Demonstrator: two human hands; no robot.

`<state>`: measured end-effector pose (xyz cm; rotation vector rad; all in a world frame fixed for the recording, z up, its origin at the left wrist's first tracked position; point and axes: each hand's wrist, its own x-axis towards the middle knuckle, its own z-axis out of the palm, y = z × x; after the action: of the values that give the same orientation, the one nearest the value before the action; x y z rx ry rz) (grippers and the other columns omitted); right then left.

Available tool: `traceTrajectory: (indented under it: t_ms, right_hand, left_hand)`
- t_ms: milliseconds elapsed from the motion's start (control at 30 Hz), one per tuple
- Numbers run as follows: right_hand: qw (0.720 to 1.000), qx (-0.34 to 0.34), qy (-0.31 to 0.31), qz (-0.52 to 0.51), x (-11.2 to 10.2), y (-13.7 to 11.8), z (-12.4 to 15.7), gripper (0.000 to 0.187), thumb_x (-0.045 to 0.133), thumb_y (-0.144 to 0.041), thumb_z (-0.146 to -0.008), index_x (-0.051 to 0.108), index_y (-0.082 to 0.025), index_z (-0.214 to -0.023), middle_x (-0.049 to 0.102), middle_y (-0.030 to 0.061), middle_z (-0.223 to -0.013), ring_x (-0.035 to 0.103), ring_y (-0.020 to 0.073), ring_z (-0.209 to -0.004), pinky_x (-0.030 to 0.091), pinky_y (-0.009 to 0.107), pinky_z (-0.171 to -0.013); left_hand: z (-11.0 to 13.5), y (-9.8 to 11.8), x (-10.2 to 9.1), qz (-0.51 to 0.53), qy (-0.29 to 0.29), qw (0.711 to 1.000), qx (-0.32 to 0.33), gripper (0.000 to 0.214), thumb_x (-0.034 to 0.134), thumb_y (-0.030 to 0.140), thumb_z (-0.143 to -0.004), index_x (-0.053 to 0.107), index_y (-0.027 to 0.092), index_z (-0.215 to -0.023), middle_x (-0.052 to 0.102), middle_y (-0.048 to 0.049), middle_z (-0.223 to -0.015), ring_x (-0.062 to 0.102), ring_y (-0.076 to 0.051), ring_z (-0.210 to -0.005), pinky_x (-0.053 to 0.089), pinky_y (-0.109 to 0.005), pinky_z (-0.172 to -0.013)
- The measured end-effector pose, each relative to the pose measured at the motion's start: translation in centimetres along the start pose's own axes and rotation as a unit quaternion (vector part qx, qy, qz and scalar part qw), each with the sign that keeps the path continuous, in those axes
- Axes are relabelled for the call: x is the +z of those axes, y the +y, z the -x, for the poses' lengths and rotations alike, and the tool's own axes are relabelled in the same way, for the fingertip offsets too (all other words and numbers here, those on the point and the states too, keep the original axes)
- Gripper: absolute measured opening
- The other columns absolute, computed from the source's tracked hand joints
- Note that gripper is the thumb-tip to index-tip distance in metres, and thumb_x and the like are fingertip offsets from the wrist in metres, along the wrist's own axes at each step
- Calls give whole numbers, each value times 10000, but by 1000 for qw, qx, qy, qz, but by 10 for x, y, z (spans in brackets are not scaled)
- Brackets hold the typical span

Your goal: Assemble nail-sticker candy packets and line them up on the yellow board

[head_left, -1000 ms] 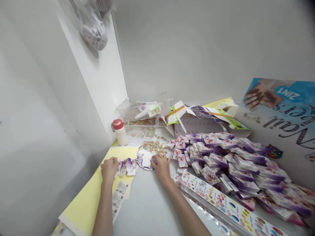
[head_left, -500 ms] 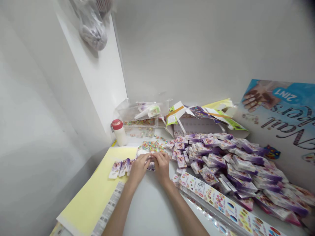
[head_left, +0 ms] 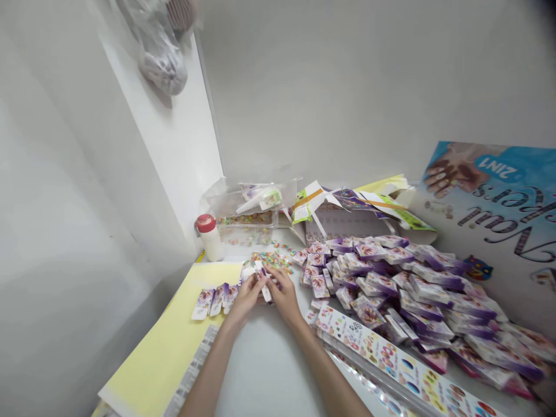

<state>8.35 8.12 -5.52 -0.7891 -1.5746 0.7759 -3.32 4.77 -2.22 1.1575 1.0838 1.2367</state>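
My left hand (head_left: 245, 296) and my right hand (head_left: 283, 293) meet at the middle of the white table (head_left: 269, 365). Together they pinch a small flat white and purple card box (head_left: 263, 285), fingers curled round it. Just beyond the hands lies a stack of flat card blanks (head_left: 251, 272) and a scatter of small colourful pieces (head_left: 271, 259). To the left, a short row of flat purple cards (head_left: 215, 299) lies on a yellow sheet (head_left: 169, 341).
A big heap of small purple boxes (head_left: 408, 295) fills the right side. A long printed sticker strip (head_left: 391, 362) lies in front of it. A red-capped white bottle (head_left: 209, 236), clear trays (head_left: 249, 217) and an open carton (head_left: 347, 217) stand at the back wall. A poster (head_left: 495, 197) leans at right.
My left hand left the row of cards on the yellow sheet and moved right to join my right hand. Both have lifted one small box from the stack.
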Motion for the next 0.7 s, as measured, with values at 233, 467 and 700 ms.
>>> traceTrajectory:
  t_ms: [233, 467, 700]
  right_hand:
    - [997, 28, -18, -75, 1, -7, -2, 258, 505, -361, -867, 677, -237, -1014, 585, 55, -954, 549, 201, -899, 433, 298, -765]
    - [992, 72, 41, -92, -7, -7, -6, 307, 463, -426, -870, 569, -200, -692, 486, 0, -738, 468, 164, -725, 364, 277, -697]
    - [987, 87, 35, -128, -4, -10, -6, 342, 555, -475, -801, 543, -198, -600, 439, -1, -750, 440, 161, -736, 360, 278, -726]
  left_hand:
    - [0, -1, -8, -8, 26, 1000, 3, 474, 655, 492, -718, 510, 194, -1056, 618, -61, -993, 619, -199, -865, 533, -271, -632]
    - [3, 4, -10, -38, -41, 998, -25, 469, 721, 420, -669, 614, 152, -1039, 599, -84, -986, 593, -221, -875, 539, -269, -566]
    - [10, 7, 0, -55, -112, 990, -63, 522, 639, 489, -741, 567, 161, -1141, 603, -66, -919, 596, -175, -762, 541, -271, -582]
